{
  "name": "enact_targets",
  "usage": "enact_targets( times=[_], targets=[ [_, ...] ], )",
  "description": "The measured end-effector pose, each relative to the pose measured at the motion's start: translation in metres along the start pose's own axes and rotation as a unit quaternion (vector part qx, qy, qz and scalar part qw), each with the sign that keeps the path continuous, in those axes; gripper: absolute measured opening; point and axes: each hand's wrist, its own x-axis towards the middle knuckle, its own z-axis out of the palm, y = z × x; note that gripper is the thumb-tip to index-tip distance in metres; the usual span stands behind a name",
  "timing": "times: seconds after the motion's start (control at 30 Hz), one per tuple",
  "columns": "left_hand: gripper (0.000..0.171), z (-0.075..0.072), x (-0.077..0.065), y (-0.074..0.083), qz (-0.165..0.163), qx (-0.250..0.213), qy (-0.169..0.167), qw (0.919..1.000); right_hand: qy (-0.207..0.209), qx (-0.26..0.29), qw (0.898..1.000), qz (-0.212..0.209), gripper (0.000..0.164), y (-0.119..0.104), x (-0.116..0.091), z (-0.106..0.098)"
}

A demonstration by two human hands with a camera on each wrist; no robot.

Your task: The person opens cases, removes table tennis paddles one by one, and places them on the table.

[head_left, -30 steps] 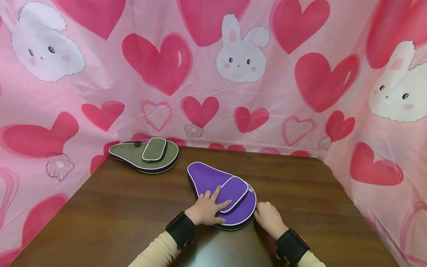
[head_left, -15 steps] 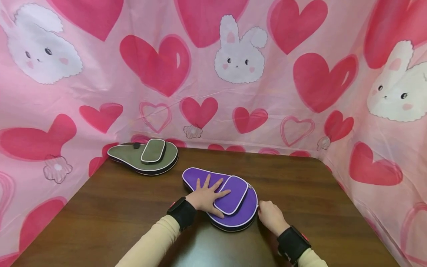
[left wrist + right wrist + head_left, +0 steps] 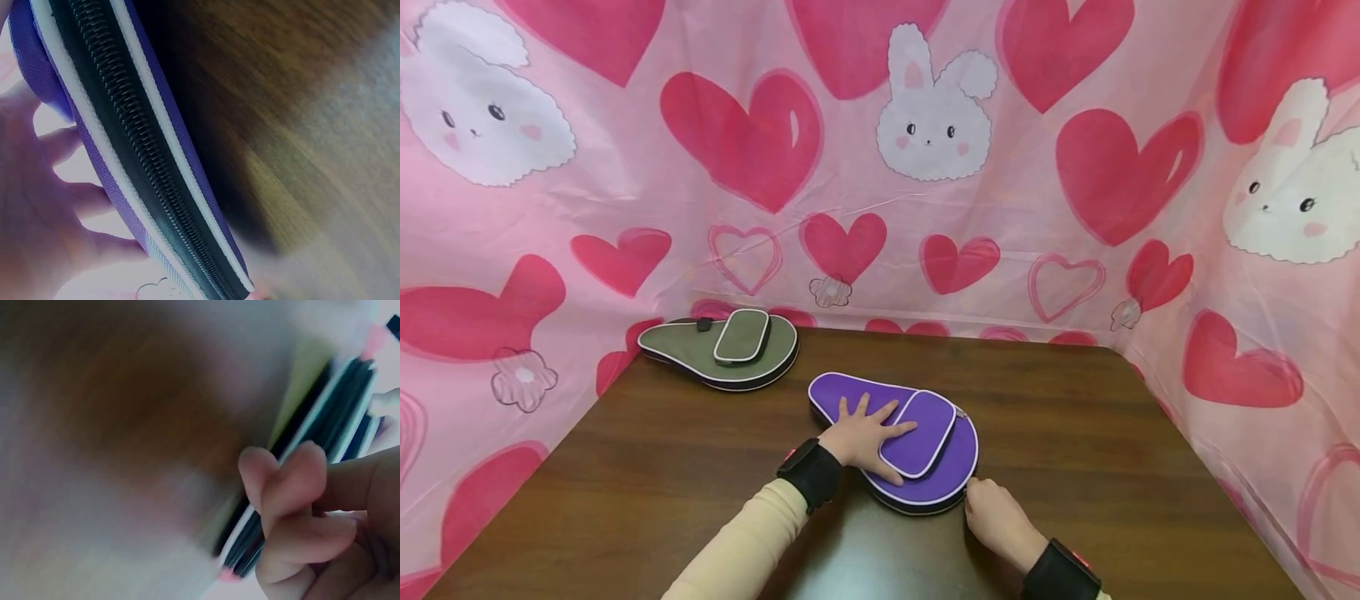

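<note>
The left hand (image 3: 863, 437) lay spread on the purple case (image 3: 921, 437), mid-table (image 3: 1075, 433), while the right hand (image 3: 1003, 518), fingers curled, apparently pinched the hidden pull of its zipper (image 3: 134, 131), the likely step being zipping, the next stroke needing firm bracing.

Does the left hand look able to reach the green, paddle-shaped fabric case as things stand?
Probably yes: nothing tall stands between the left hand and the green case, but the hand must lift off the purple, paddle-shaped fabric case.
</note>
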Motion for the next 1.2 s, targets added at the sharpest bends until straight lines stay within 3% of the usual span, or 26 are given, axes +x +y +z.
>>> enact_targets(
  times=[0.3,0.5,0.7,0.97,1.2],
  targets=[
    [0.087,0.000,-0.001,0.000,-0.004,0.005,-0.001,1.0000,0.020,0.006,1.000,-0.017,0.020,-0.015,-0.003,0.009],
    [0.085,0.001,-0.008,0.004,-0.007,0.017,0.008,0.9998,0.019,0.000,1.000,-0.006,0.025,-0.010,0.005,0.005],
    [0.072,0.003,-0.016,0.008,-0.011,0.041,0.024,0.9988,0.014,-0.009,1.000,0.017,0.031,0.000,0.014,-0.003],
    [0.056,0.005,-0.024,0.017,-0.013,0.070,0.021,0.9972,0.032,-0.052,0.998,0.014,0.022,0.012,0.029,-0.005],
    [0.045,0.000,-0.031,0.030,-0.004,0.136,0.045,0.9898,0.049,-0.060,0.997,0.024,0.014,0.021,0.045,-0.007]
  ],
)
